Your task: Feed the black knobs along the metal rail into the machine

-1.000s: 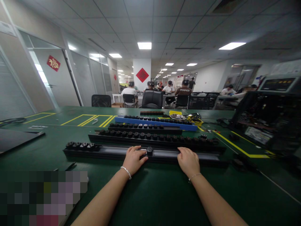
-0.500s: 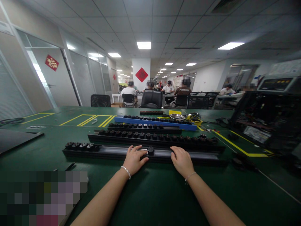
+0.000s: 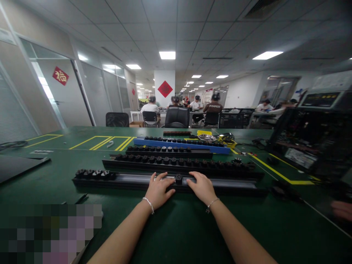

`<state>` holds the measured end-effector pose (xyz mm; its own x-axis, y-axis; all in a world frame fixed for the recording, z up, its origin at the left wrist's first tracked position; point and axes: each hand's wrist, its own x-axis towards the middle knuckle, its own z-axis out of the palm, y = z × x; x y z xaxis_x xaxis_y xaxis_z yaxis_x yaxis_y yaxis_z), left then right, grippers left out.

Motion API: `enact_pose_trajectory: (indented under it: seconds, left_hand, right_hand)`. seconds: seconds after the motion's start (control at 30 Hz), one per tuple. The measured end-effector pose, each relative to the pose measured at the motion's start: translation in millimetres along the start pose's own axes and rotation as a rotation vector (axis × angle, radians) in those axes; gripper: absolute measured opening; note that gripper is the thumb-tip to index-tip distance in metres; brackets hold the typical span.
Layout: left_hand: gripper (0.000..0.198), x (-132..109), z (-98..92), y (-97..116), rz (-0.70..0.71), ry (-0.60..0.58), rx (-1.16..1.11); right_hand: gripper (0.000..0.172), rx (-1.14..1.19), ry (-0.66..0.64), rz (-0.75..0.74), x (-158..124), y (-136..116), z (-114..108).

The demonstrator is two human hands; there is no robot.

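Note:
A long black rail with a grey inner channel lies across the table in front of me. One black round socket-like module sits upright in its middle. My left hand rests over the rail just left of this module, fingers spread, with a fingertip at or very near its side. On the other side, my right hand lies over the rail with its fingers apart, a small gap from the module. Neither hand grips anything. Several similar black modules fill the rail's left end.
Behind it stand another black rail full of modules, a shorter one and a blue rail. A metal dish sits farther back. At the right are an open equipment case and another person's blurred hand.
My right hand has moved left, closer to the module. The module appears slightly farther right, with my left hand beside it. Another person's hand has come in at the right edge.

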<state>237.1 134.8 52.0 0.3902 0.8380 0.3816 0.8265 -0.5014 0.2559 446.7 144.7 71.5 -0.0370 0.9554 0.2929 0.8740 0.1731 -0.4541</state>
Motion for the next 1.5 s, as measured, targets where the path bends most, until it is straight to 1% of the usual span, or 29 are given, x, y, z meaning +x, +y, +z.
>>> enact_pose_trajectory:
  seconds: [0.23,0.53,0.73,1.03,1.27,1.5]
  left_hand:
    - [0.040,1,2.1,4,0.040,-0.005,-0.003]
    - [0.042,1,4.1,9,0.045,-0.004,-0.006]
    - [0.043,1,4.3,10,0.044,-0.012,-0.010]
    - [0.045,2,5.1,11,0.055,-0.039,0.001]
    - [0.049,1,5.3,11,0.085,-0.053,0.002]
    - [0.054,-1,8.1,10,0.120,-0.055,0.016]
  right_hand:
    - [0.037,-0.057,0.043,-0.019,-5,-6,9]
    - [0.034,-0.038,0.053,-0.039,-7,-7,9]
    - [0.037,-0.047,0.032,-0.036,-8,-10,8]
    - [0.041,-0.029,0.033,-0.012,-8,-16,14]
    - [0.036,-0.039,0.063,0.009,-8,-19,13]
    - [0.035,-0.017,0.070,0.006,-9,-21,14]
